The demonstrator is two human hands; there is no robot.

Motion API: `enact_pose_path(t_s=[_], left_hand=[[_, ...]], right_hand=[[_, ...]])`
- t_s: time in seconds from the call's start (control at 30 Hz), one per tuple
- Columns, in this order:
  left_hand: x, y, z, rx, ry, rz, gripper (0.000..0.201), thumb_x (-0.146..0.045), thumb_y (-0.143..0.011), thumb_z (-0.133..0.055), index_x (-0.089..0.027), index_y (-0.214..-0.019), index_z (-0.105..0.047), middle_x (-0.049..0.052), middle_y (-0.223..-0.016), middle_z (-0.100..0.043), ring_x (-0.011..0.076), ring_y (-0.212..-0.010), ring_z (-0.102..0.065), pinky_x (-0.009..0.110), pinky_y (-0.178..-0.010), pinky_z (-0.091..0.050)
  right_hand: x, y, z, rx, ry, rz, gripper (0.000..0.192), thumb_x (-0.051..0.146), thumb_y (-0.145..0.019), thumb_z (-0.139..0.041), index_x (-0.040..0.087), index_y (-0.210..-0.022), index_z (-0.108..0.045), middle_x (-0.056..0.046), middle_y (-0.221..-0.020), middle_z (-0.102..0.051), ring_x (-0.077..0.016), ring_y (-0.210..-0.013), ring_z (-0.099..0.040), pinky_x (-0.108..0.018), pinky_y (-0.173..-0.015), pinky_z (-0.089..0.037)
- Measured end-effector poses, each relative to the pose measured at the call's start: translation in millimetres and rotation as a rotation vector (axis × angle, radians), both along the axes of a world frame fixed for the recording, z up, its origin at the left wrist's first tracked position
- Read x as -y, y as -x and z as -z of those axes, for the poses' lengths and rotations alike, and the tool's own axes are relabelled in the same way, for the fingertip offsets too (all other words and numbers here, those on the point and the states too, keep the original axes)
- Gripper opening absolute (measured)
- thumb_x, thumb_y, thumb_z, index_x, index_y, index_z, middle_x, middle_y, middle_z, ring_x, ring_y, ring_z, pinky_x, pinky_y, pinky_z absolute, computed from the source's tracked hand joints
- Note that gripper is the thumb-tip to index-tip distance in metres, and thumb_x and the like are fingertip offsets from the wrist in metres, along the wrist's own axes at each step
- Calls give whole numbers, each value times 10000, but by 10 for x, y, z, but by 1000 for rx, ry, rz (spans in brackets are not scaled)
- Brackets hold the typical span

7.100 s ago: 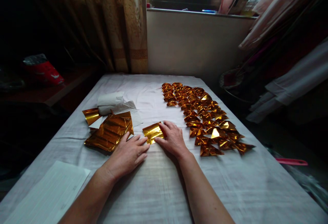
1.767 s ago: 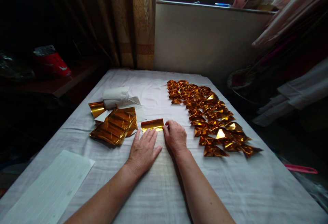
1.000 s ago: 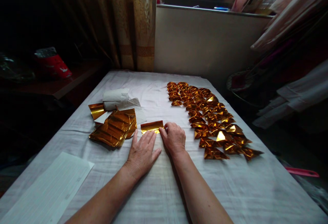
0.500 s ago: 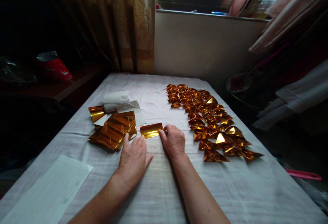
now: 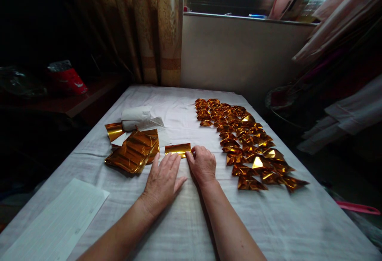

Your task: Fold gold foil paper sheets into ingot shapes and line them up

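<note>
A narrow folded strip of gold foil paper [image 5: 178, 149] lies on the white cloth in front of me. My left hand [image 5: 162, 178] rests flat on the cloth, its fingertips pressing the strip's near edge. My right hand [image 5: 203, 164] has its fingers curled, pinching the strip's right end. To the left sits a stack of unfolded gold foil sheets [image 5: 133, 152]. To the right, several folded gold pieces [image 5: 244, 141] lie in rows.
The table under its white cloth [image 5: 185, 217] runs to a wall below a window. A white paper roll [image 5: 135, 114] lies behind the foil stack. A lined white sheet [image 5: 56, 223] is at the near left. A red bag [image 5: 68, 81] sits on a dark side shelf.
The foil piece went from a loose square to a narrow strip. In the last half second my left hand slid forward onto the strip's near edge; my right hand stayed at its right end.
</note>
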State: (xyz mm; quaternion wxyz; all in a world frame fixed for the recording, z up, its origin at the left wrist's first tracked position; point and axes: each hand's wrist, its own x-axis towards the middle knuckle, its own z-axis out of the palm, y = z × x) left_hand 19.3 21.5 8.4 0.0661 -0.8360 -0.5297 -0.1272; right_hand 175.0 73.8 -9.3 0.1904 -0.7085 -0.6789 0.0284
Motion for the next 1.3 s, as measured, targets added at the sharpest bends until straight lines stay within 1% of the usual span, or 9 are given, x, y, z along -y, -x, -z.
enact_pose_path(t_s=[0.07,0.2,0.33,0.5,0.8,0.93,1.07,1.2,1.3], left_hand=[[-19,-7,124,32,-18,77,566,-500,-925,-507,-158,-1376,-524,114,-1406,-564,290,-1304,-501,519,-1181,-217],[-26,7,256,52,-16,62,598,-563,-930,-460,-167,-1372,-535,117,-1409,-561,291,-1292,-521,517,-1188,-205],[-10,10,266,59,-15,25,587,-562,-928,-466,-168,-1354,-556,126,-1384,-582,298,-1271,-541,529,-1182,-213],[-14,9,288,58,-5,17,611,-569,-923,-474,-132,-1340,-563,146,-1380,-581,307,-1282,-524,541,-1176,-218],[-41,21,267,91,-9,22,520,-523,-905,-540,-219,-1326,-570,105,-1349,-600,286,-1267,-526,535,-1177,-211],[-41,15,226,88,17,16,513,-519,-897,-557,-235,-1324,-574,108,-1343,-598,294,-1273,-516,551,-1171,-209],[-45,15,216,80,40,13,524,-522,-900,-551,-233,-1336,-565,115,-1359,-587,299,-1294,-496,563,-1171,-199],[-45,19,228,87,20,8,519,-516,-895,-558,-235,-1331,-572,113,-1372,-577,306,-1308,-483,561,-1176,-197],[-44,23,234,89,23,8,531,-524,-896,-552,-230,-1339,-567,121,-1399,-556,311,-1334,-460,570,-1177,-191]], right_hand=[[4,-5,-2,-9,-1,-5,177,377,-913,-604,205,-893,-642,-40,-857,-668,-187,-802,-586,-295,-698,-309],[-5,-19,23,-16,2,-18,182,380,-926,-583,209,-900,-638,-41,-865,-662,-186,-812,-581,-292,-709,-321],[-22,-26,38,-31,25,-12,159,296,-959,-516,219,-995,-651,-52,-926,-664,-189,-860,-591,-291,-739,-343],[-28,-39,-21,-45,45,-2,301,232,-982,-431,238,-1212,-625,-76,-1057,-652,-192,-897,-611,-291,-752,-380],[-92,-167,-44,-287,132,-64,290,151,-895,-480,264,-1032,-709,-31,-1093,-682,-174,-971,-641,-264,-816,-450],[-133,-282,21,-531,167,-124,240,172,-836,-518,253,-954,-710,-5,-990,-723,-173,-935,-654,-292,-860,-476],[-150,-357,60,-732,226,-275,233,236,-770,-596,233,-984,-687,13,-880,-721,-150,-810,-649,-269,-777,-501],[-117,-333,-10,-683,254,-283,372,201,-725,-618,236,-1093,-660,37,-820,-694,-125,-735,-625,-242,-720,-478],[-81,-292,-89,-598,264,-282,297,207,-744,-599,240,-1024,-692,50,-729,-664,-120,-672,-596,-224,-657,-444]])
